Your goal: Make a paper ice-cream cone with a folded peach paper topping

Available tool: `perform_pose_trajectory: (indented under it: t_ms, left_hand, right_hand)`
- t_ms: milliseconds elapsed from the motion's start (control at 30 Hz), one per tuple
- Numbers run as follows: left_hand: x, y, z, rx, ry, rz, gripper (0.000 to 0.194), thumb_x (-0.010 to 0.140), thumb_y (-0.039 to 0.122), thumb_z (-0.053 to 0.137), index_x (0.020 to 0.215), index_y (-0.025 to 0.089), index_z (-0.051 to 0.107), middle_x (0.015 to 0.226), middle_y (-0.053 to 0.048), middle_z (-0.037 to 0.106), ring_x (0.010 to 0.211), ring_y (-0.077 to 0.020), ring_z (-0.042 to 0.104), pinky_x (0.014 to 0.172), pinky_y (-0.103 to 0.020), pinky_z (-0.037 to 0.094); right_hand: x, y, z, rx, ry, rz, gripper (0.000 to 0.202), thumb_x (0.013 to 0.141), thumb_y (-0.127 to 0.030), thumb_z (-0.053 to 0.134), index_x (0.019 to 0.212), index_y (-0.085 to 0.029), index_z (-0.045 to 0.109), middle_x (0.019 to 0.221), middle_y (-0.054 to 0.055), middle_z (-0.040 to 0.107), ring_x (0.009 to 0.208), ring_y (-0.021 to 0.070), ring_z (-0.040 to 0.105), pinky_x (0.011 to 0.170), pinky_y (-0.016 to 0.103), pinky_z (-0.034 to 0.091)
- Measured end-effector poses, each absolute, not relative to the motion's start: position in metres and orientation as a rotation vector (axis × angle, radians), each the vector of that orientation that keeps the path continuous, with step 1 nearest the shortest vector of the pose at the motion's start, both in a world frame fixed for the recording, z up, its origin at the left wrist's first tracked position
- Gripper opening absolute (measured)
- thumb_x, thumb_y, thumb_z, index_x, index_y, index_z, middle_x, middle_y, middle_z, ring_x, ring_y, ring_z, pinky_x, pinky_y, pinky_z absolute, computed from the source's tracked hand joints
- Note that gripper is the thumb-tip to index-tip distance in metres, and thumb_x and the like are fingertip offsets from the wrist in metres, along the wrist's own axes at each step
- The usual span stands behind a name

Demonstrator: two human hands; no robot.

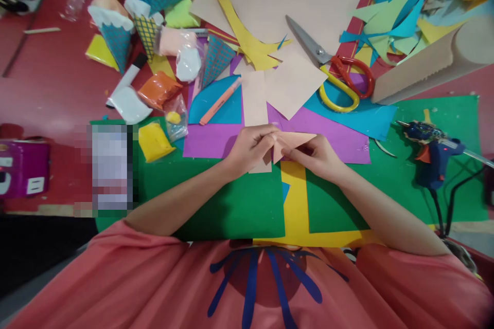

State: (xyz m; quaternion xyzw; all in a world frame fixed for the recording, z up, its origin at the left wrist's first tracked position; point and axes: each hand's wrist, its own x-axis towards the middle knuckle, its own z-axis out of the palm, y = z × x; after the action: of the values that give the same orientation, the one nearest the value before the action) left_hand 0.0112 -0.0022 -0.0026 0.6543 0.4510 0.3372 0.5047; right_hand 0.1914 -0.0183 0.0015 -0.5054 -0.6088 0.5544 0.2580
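Observation:
Between my two hands is a small folded piece of peach paper (295,140), coming to a point at the right. My left hand (252,148) pinches its left end, with thumb and fingers together. My right hand (317,157) grips the lower right side between thumb and fingers. Beneath my left hand lies a peach paper strip (254,100), running over a purple sheet (212,140). Beyond the hands, an angular peach paper piece (294,85) lies beside open scissors (328,61) with one red and one yellow handle loop.
Paper cones (116,36) and clay packets (155,141) crowd the left. An orange marker (221,101) lies on blue paper. At the right are a blue glue gun (438,159), a peach paper roll (432,61) and paper scraps (382,23). Green sheets (231,200) lie nearest me.

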Motion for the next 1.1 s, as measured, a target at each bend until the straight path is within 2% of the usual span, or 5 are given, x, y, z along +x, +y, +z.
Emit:
perform_pose_trajectory:
  t_ms: [233,467,800,967,1100]
  left_hand:
    - [0.0117,-0.0019,-0.0026,1.582,1.100,0.822,0.023,0.082,0.024,0.038,0.061,0.018,0.044,0.057,0.003,0.043,0.055,-0.0078,0.042,0.051,-0.021,0.033]
    - [0.0148,-0.0045,-0.0032,1.486,1.008,0.829,0.017,0.081,0.025,0.047,0.066,0.018,0.047,0.055,0.006,0.049,0.048,-0.0050,0.051,0.044,-0.016,0.038]
    - [0.0150,-0.0049,-0.0097,1.505,1.000,0.870,0.015,0.076,0.022,0.055,0.065,0.018,0.047,0.055,0.006,0.048,0.050,-0.0054,0.048,0.047,-0.017,0.038]
    - [0.0135,-0.0038,-0.0064,1.521,1.011,0.847,0.016,0.079,0.025,0.052,0.065,0.018,0.049,0.056,0.005,0.049,0.051,-0.0063,0.048,0.048,-0.018,0.037]
    - [0.0122,-0.0040,-0.0050,1.608,1.035,0.796,0.025,0.082,0.029,0.047,0.060,0.017,0.046,0.053,0.004,0.046,0.050,-0.0073,0.044,0.047,-0.020,0.032]
  right_hand:
    - [0.1928,-0.0167,0.0002,-1.272,-1.520,1.617,0.027,0.079,-0.041,0.065,0.076,-0.014,0.065,0.065,0.002,0.063,0.057,0.0099,0.052,0.049,0.023,0.037]
    - [0.1919,-0.0178,-0.0018,-1.341,-1.615,1.533,0.028,0.081,-0.039,0.063,0.068,-0.014,0.063,0.059,0.000,0.057,0.051,0.0081,0.046,0.047,0.023,0.034]
    - [0.1896,-0.0190,-0.0001,-1.286,-1.705,1.465,0.028,0.086,-0.038,0.057,0.085,-0.013,0.069,0.069,0.002,0.063,0.057,0.0092,0.049,0.050,0.023,0.036]
    - [0.1896,-0.0176,-0.0008,-1.276,-1.632,1.504,0.027,0.085,-0.041,0.058,0.077,-0.016,0.065,0.062,0.000,0.056,0.061,0.0111,0.051,0.055,0.025,0.038]
    - [0.1902,-0.0156,-0.0001,-1.213,-1.483,1.471,0.022,0.085,-0.034,0.056,0.071,-0.017,0.055,0.061,-0.004,0.049,0.058,0.0081,0.045,0.054,0.023,0.034]
